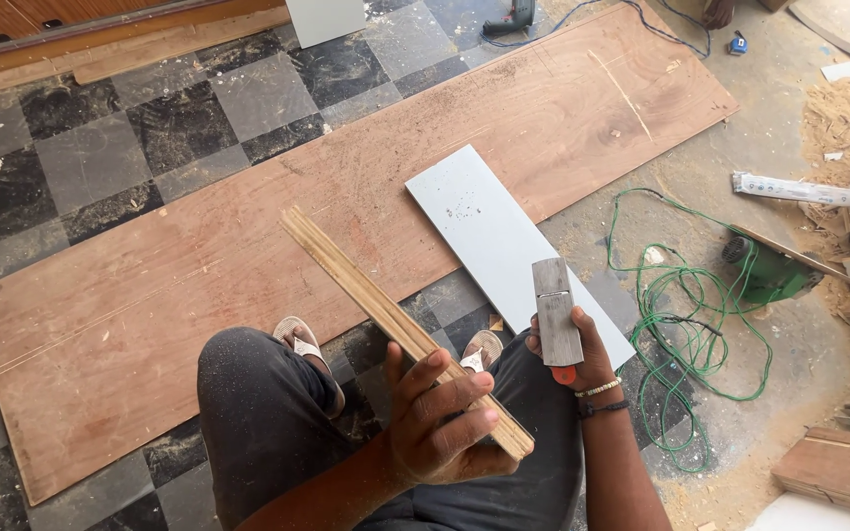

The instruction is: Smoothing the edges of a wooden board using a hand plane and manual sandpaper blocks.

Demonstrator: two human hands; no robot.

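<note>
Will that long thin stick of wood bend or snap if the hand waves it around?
The wood strip is held at one end by the left hand and juts out straight with no visible sag, so it is probably fairly stiff. It looks long and slim, so likely light, though a hard knock might crack it.

I sit with a large plywood sheet (248,256) on the floor before me. A narrow board (504,246) lies partly on its right part. My left hand (440,418) holds a wood strip (386,310) over my knees; my right hand (573,344), just right of it, holds a hand plane (555,313). A tangled cable (691,324) lies further right, with a drill (509,18) beyond the sheet.
</note>
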